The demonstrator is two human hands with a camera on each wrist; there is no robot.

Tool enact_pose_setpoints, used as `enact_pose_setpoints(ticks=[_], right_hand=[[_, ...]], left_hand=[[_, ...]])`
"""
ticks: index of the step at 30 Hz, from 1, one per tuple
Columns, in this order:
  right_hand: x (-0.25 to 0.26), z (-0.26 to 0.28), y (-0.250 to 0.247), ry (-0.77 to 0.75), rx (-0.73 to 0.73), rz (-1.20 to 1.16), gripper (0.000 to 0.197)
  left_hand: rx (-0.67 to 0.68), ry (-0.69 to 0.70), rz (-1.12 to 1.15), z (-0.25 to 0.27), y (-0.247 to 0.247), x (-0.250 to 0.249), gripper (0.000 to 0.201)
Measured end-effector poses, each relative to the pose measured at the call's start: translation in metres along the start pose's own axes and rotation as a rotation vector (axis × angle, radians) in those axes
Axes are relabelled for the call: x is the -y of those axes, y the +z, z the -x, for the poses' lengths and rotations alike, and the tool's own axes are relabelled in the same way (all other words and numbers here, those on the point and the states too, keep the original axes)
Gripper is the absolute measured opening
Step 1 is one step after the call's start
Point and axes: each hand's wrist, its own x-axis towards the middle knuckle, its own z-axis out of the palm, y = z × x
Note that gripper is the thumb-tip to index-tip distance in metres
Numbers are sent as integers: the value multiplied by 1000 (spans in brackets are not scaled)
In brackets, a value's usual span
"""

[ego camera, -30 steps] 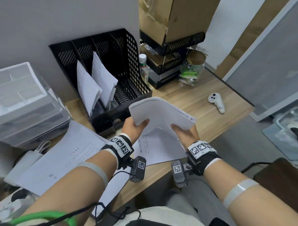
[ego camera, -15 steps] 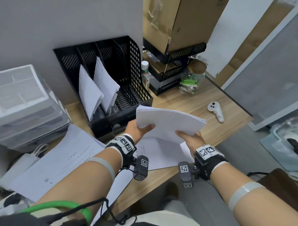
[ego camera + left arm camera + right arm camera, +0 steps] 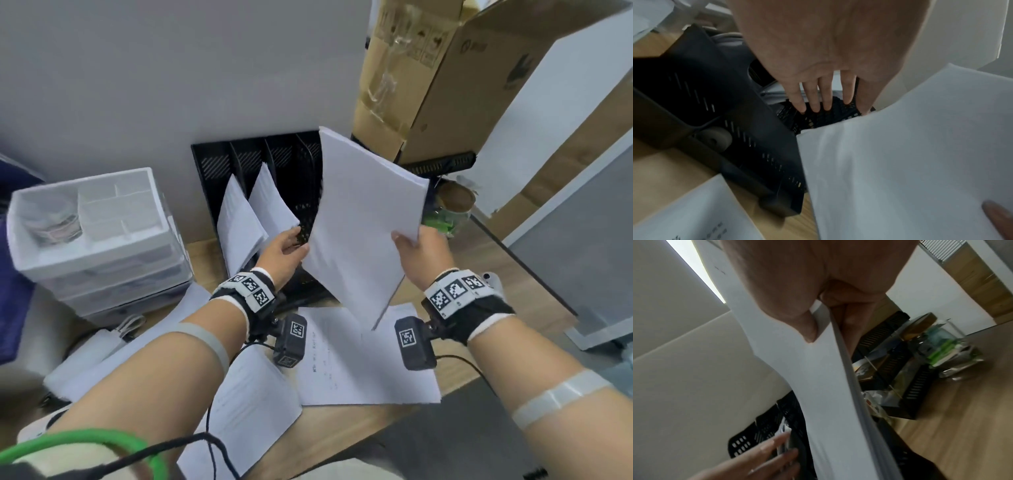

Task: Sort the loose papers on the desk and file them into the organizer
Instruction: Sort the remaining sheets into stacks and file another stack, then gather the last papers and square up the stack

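Note:
My right hand (image 3: 411, 246) pinches the right edge of a thick white paper stack (image 3: 363, 222), thumb on the front face (image 3: 809, 331). The stack stands steeply tilted in the air in front of the right-hand slots of the black mesh organizer (image 3: 219, 164). Just off the stack's left edge, my left hand (image 3: 287, 250) holds nothing, and its straight fingers (image 3: 818, 104) reach to the organizer's mesh. Two slots hold filed papers (image 3: 239, 222). A loose printed sheet (image 3: 359, 370) and another (image 3: 246, 411) lie on the desk below my wrists.
A white drawer unit (image 3: 96, 233) stands left of the organizer. A cardboard box (image 3: 428, 68) sits on black trays (image 3: 442, 164) to the right, with a glass jar (image 3: 452, 209) beside them. A white controller (image 3: 493, 279) peeks out behind my right wrist. The desk edge runs close to my body.
The stack rose from low and nearly flat over the desk to steeply tilted before the organizer. My left hand let go of it and reached to the mesh.

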Motion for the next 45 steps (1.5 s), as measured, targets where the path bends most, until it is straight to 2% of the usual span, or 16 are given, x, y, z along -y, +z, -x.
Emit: enact_pose_setpoints(ticks=[4, 8, 12, 15, 18, 22, 24, 28, 32, 34, 37, 40, 42, 43, 45], right_hand=[[27, -21, 12, -11, 23, 47, 24], [50, -45, 38, -67, 28, 80, 22], [66, -72, 73, -87, 41, 62, 21], [78, -88, 98, -104, 114, -28, 24], [88, -95, 115, -119, 233, -142, 32], [84, -104, 133, -229, 353, -241, 45], [78, -109, 141, -238, 394, -238, 46], [62, -115, 156, -148, 528, -41, 35], [47, -120, 160, -191, 620, 117, 35], [43, -119, 161, -229, 633, 96, 40], [35, -111, 163, -261, 623, 74, 43], [24, -94, 165, -208, 515, 57, 33], [14, -71, 167, -108, 466, 1, 38], [7, -58, 170, -52, 491, -34, 37], [-7, -28, 180, -13, 640, -13, 31]], left_hand=[[18, 23, -54, -10, -3, 3, 69], [-15, 22, -249, -21, -3, 14, 90], [96, -18, -217, -26, 2, 9, 114], [135, -51, -257, -39, 8, 8, 120], [91, -48, -357, -52, 14, 4, 111], [-72, -58, -548, -68, 18, 5, 80], [-90, -94, -629, -72, 19, 10, 75], [-94, -231, -687, -81, 23, 19, 75], [-90, -320, -741, -84, 23, 16, 51], [-118, -323, -693, -78, 21, 12, 42], [-180, -329, -457, -61, 16, 12, 13], [-168, -338, -280, -38, 6, 20, 22], [-158, -373, -205, -15, -8, 29, 25], [-166, -392, -195, -5, -19, 38, 26], [-209, -427, -223, 21, -47, 59, 26]])
